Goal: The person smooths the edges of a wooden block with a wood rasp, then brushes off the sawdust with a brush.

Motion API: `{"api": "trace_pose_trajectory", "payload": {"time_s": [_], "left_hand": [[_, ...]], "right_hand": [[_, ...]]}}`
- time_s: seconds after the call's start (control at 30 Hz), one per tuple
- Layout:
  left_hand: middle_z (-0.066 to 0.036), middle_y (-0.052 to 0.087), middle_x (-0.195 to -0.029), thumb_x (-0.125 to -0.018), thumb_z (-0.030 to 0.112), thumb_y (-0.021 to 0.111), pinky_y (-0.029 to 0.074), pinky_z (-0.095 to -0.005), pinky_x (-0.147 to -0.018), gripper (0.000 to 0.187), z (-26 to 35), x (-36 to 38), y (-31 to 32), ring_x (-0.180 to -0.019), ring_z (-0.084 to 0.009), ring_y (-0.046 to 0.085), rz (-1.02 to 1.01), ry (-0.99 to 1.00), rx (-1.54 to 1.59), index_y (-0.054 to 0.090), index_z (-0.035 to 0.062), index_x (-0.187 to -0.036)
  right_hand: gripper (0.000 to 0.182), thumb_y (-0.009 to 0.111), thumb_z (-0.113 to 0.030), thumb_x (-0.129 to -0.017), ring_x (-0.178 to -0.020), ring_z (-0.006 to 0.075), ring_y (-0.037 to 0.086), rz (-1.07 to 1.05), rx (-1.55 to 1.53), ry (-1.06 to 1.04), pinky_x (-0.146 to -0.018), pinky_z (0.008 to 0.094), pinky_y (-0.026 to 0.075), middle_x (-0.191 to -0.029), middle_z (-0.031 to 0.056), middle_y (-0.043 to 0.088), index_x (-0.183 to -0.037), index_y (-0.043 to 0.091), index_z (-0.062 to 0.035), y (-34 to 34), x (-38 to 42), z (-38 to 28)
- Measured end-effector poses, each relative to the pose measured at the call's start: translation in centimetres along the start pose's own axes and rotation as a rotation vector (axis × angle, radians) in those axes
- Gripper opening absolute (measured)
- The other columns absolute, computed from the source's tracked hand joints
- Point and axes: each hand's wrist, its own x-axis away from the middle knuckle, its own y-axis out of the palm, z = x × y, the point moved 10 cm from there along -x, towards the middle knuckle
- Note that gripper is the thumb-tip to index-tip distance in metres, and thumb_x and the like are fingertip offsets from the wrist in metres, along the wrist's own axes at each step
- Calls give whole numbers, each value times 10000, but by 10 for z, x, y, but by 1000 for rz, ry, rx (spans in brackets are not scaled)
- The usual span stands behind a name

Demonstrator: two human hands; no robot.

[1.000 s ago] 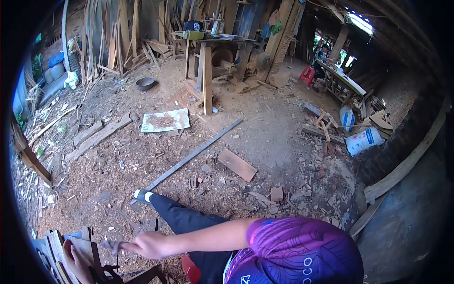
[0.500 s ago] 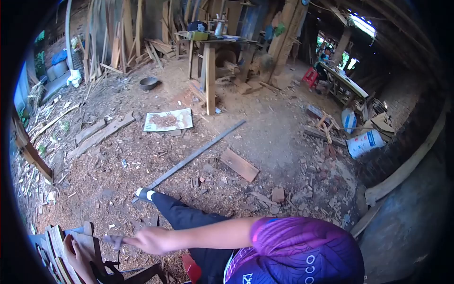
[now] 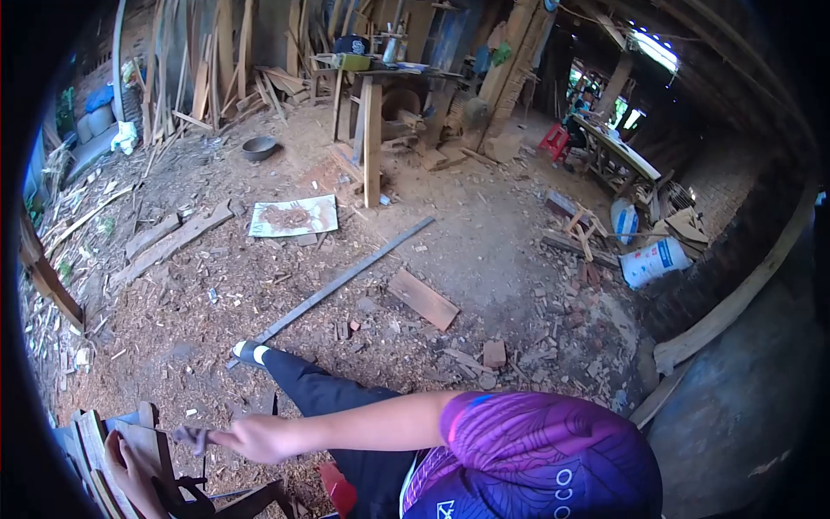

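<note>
Hands apart: right hand [image 3: 264,438] grips a tool [image 3: 194,438]; a slip could hurt the left hand [image 3: 131,481] against boards [image 3: 152,443], its grip unclear

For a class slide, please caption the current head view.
Right hand gripping a tool, left hand against wooden pieces, above a floor strewn with scraps.

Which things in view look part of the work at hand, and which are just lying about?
Likely in use:
- hand tool, head blurred, in the right hand
- wooden pieces under the left hand

Apparently just lying about:
- dark bowl
- sheet with shavings
- long grey strip
- brown board
</note>
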Motion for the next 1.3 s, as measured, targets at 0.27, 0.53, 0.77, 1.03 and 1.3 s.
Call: {"api": "trace_pose_trajectory", "payload": {"time_s": [0.27,0.53,0.77,1.03,1.3], "left_hand": [[-177,685,-1320,-1099,193,527,433,-363,-1132,367,-19,-6,-10,-1267,-281,625,-6,55,-111,620,-55,-1353],[-184,687,-1314,-1109,211,508,409,-358,-1141,378,-47,-14,-15,-1264,-267,617,13,54,26,627,-65,-1339],[-164,679,-1341,-1109,199,508,409,-356,-1151,373,-17,-4,-15,-1276,-264,612,-38,58,-137,614,-58,-1358],[-158,669,-1344,-1105,182,508,406,-359,-1158,360,-51,-9,-9,-1291,-253,602,-6,21,39,612,-46,-1363],[-166,677,-1308,-1097,174,530,419,-360,-1136,351,30,15,-6,-1255,-252,615,60,-21,-31,614,-62,-1343]], "right_hand": [[758,331,-520,-1141,-447,312,538,0,3,12,-562,490,487,-501,121,501,-569,482,-46,-8,6,-16],[762,344,-522,-1135,-492,368,590,-32,-6,25,-591,498,513,-562,195,573,-642,575,11,0,-4,-9],[759,335,-502,-1143,-422,334,527,17,6,-22,-542,497,472,-482,121,490,-552,473,-46,-2,-11,-14],[767,354,-520,-1134,-506,381,600,15,16,17,-593,509,499,-548,197,567,-593,554,-15,-2,-25,-26],[747,335,-505,-1147,-414,236,518,-34,-14,-1,-512,462,426,-476,82,492,-556,506,-82,-1,19,17]]}}
